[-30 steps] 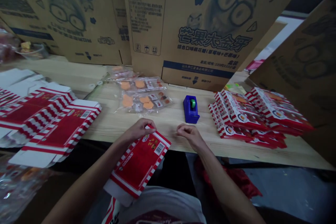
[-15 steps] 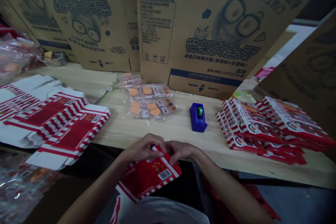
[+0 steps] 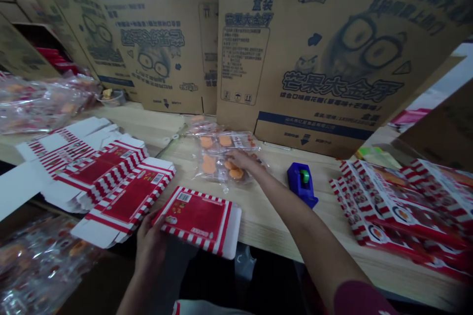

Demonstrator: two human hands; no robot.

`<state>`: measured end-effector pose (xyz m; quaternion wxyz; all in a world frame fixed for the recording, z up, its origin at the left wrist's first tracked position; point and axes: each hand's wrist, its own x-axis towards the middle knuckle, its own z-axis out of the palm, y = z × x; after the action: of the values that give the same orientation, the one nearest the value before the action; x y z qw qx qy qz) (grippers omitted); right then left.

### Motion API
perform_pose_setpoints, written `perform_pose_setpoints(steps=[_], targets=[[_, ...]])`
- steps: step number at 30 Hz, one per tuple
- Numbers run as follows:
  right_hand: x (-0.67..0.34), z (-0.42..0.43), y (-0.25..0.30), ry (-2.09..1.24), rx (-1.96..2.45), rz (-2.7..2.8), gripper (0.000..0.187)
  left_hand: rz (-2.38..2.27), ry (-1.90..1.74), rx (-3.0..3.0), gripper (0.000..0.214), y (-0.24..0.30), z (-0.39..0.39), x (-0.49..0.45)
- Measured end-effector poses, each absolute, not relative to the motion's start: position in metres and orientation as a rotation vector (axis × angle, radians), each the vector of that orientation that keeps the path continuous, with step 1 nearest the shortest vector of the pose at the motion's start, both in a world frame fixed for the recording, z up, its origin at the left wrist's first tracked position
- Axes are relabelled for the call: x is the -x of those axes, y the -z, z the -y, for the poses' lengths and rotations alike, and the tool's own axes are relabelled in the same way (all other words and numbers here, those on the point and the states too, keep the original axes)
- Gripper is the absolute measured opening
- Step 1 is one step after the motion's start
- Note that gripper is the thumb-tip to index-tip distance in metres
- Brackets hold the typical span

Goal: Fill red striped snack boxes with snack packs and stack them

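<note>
My left hand point(image 3: 151, 242) is closed on the left end of a red carton point(image 3: 199, 216) with striped edges, a barcode and white flaps at its right end. The carton lies tilted over the table's front edge, back panel up. My right hand point(image 3: 239, 158) reaches forward onto the clear packets of orange pieces point(image 3: 209, 163), its fingers closed at the right-hand packet point(image 3: 235, 173); the fingertips are partly blurred. A blue tape dispenser point(image 3: 301, 184) with green tape stands to the right of that hand.
Flat-topped striped cartons point(image 3: 129, 199) are stacked at left. Filled red boxes point(image 3: 399, 216) are piled at right. Large brown cardboard boxes point(image 3: 310, 59) wall off the back. More clear packets point(image 3: 40, 266) lie lower left, others point(image 3: 44, 101) at the far left, beside a small plastic tub point(image 3: 113, 98).
Both hands were together on a red carton near my body. My left hand has moved left with the carton, now turned around; my right hand has gone forward to the packets. The view has shifted left.
</note>
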<state>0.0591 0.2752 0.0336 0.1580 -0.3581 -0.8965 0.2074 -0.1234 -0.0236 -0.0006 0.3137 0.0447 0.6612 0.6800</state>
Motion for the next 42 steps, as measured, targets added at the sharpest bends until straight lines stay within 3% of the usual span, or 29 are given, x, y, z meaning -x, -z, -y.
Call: perform_pose_setpoints(steps=[3, 6, 9, 13, 19, 25, 33, 38, 42], targets=[[-0.055, -0.277, -0.033, -0.596, 1.011, 2.548, 0.013, -2.137, -1.618, -0.569, 0.064, 0.004, 0.029, 0.114], [-0.064, -0.27, -0.046, -0.606, 0.942, 2.508, 0.017, -2.42, -1.167, -1.424, 0.088, -0.006, 0.026, 0.115], [-0.076, -0.253, -0.071, -0.553, 0.894, 2.389, 0.021, -1.976, -0.466, -2.19, 0.107, -0.02, 0.005, 0.119], [-0.099, -0.211, -0.103, -0.377, 0.81, 2.104, 0.019, -1.553, 0.113, -2.437, 0.127, -0.028, -0.031, 0.11], [-0.173, -0.149, -0.083, -0.435, 1.041, 2.01, 0.017, -1.623, -0.099, -2.453, 0.119, -0.023, -0.032, 0.098], [-0.227, -0.12, -0.038, -0.493, 1.377, 2.09, 0.037, -1.707, -0.238, -2.406, 0.114, -0.025, -0.018, 0.083], [-0.195, -0.093, -0.022, -0.798, 1.187, 2.474, 0.029, -1.58, -0.231, -2.505, 0.115, -0.018, -0.018, 0.039], [-0.221, -0.088, 0.001, -0.722, 1.347, 1.969, 0.032, -1.519, -0.114, -2.404, 0.119, -0.02, -0.02, 0.04], [-0.276, -0.064, 0.017, -0.488, 1.621, 1.55, 0.06, -1.508, -0.061, -2.365, 0.122, -0.024, -0.023, 0.042]])
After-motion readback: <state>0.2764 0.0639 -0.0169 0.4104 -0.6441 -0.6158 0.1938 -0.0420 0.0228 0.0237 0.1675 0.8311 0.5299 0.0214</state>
